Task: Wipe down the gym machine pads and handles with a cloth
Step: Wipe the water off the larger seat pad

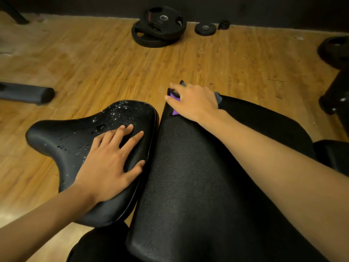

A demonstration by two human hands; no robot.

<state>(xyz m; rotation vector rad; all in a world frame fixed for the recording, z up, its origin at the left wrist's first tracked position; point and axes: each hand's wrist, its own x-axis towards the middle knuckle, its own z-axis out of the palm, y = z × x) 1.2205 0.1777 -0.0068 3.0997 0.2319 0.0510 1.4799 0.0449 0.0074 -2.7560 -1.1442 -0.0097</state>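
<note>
A black seat pad [62, 140] with water droplets on its far part lies at the left. My left hand [111, 159] rests flat on it with straight, spread fingers. Beside it runs a long black back pad [188, 176]. At its far end my right hand [192, 101] presses down on a purple and dark cloth [174, 99], mostly hidden under the palm and fingers. A grey corner of the cloth shows behind the wrist [218, 96].
Wooden floor [94, 63] all around. Stacked black weight plates [158, 27] and a small plate [205, 28] lie by the dark far wall. A black padded roller [26, 93] lies at the left. Dark equipment [334, 76] stands at the right edge.
</note>
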